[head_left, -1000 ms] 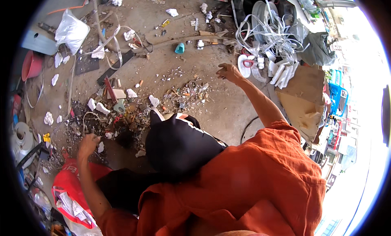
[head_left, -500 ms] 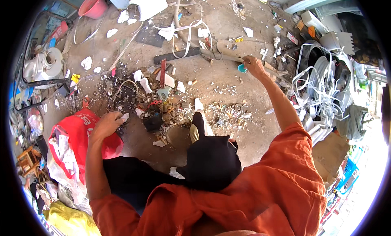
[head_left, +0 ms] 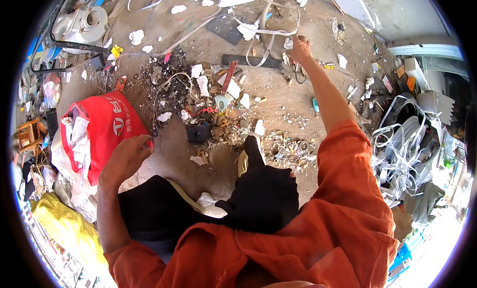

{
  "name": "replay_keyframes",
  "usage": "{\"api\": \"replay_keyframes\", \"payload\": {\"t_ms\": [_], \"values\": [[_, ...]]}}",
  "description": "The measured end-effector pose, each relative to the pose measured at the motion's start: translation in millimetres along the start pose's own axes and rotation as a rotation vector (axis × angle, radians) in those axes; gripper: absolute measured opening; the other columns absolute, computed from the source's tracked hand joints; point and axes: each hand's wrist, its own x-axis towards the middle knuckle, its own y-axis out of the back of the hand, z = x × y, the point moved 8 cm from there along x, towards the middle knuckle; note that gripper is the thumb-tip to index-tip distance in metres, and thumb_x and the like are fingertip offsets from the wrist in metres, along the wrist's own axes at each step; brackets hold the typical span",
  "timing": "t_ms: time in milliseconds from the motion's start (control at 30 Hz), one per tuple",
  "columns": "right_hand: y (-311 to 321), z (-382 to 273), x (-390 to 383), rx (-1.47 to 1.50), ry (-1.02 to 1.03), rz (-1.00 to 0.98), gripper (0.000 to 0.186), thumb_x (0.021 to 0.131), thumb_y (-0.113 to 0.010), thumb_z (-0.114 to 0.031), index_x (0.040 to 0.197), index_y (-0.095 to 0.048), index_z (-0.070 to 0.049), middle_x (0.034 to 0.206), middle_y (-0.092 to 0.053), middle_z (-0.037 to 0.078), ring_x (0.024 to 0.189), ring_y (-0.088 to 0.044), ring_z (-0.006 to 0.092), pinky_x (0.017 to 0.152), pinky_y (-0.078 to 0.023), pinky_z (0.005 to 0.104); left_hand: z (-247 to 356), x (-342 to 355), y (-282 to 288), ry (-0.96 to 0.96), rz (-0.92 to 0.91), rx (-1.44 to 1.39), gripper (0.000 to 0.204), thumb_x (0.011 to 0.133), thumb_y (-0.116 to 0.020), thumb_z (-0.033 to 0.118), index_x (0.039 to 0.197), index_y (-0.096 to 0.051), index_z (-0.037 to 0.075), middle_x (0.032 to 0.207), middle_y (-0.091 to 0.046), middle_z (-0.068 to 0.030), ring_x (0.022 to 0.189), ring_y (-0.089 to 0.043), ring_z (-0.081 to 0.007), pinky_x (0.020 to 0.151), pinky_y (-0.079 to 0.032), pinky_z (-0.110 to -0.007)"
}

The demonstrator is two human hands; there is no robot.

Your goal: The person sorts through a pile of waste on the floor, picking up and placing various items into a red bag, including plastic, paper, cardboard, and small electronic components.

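My right hand [head_left: 299, 50] is stretched far forward over the floor, its fingers bunched; their tips are mostly hidden. A small whitish scrap [head_left: 288, 43] shows right beside these fingers, and I cannot tell whether they touch it. On the floor below that forearm lies a small teal cup-like piece [head_left: 315, 105]. My left hand [head_left: 128, 156] hovers beside a red bag [head_left: 118, 118] stuffed with pale paper-like material. Its fingers are bent with the thumb apart, and nothing shows between them. A white scrap [head_left: 164, 117] lies on the floor just beyond it.
A heap of mixed debris [head_left: 223, 124] spreads in front of my shoes, with a black block [head_left: 198, 134] in it. Tangled white strapping [head_left: 400, 154] is piled at right. A pale strap [head_left: 271, 47] loops across the floor. A yellow sack [head_left: 69, 233] lies at lower left.
My right hand has moved forward, away from the teal piece. My left hand has drawn back from the white scrap at its fingertips. The whole view has shifted.
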Motion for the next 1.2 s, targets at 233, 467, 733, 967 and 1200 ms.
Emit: {"api": "replay_keyframes", "payload": {"t_ms": [233,467,733,967,1200], "values": [[-6,33,-11,0.330,-0.080,0.014,0.032,0.077,-0.059,-0.016,0.108,-0.056,-0.006,0.092,-0.059,0.022,0.082,-0.060,0.0353,0.073,-0.047,0.0434,1,-6,-2,-0.036,0.044,0.006,0.035,0.084,-0.056,0.021,0.112,-0.053,-0.001,0.095,-0.060,-0.0211,0.091,-0.057,-0.0353,0.079,-0.043,-0.041],[25,-94,-25,0.302,0.432,0.046,0.031,0.081,-0.055,-0.010,0.111,-0.052,-0.004,0.103,-0.056,0.022,0.083,-0.060,0.0355,0.070,-0.051,0.0402,-1,-22,-3,-0.005,0.041,0.017,0.035,0.083,-0.055,0.021,0.111,-0.054,0.000,0.098,-0.059,-0.0203,0.093,-0.056,-0.0359,0.080,-0.043,-0.042],[-48,-158,30,-0.080,0.470,-0.167,0.042,0.089,-0.040,-0.018,0.130,-0.037,-0.011,0.135,-0.035,0.016,0.126,-0.033,0.0357,0.102,-0.032,0.0452,3,-25,-1,-0.043,0.078,0.082,0.034,0.083,-0.058,0.019,0.111,-0.053,0.001,0.097,-0.060,-0.0183,0.088,-0.057,-0.0359,0.077,-0.043,-0.040],[-48,-161,4,-0.254,0.440,-0.172,0.053,0.082,-0.054,-0.019,0.132,-0.037,-0.017,0.131,-0.035,0.020,0.103,-0.050,0.0345,0.080,-0.045,0.0477,-14,-24,-7,-0.006,0.034,0.137,0.036,0.083,-0.057,0.018,0.113,-0.051,0.000,0.104,-0.057,-0.0175,0.097,-0.054,-0.0357,0.083,-0.042,-0.040],[-38,-163,-62,0.042,0.672,0.051,0.038,0.078,-0.060,-0.020,0.111,-0.047,-0.006,0.104,-0.047,0.017,0.069,-0.058,0.0264,0.050,-0.051,0.0339,26,34,-4,-0.240,0.135,-0.082,0.082,0.074,-0.068,0.017,0.141,-0.020,0.011,0.145,-0.015,-0.0170,0.132,-0.023,-0.0331,0.105,-0.029,-0.040]]}}
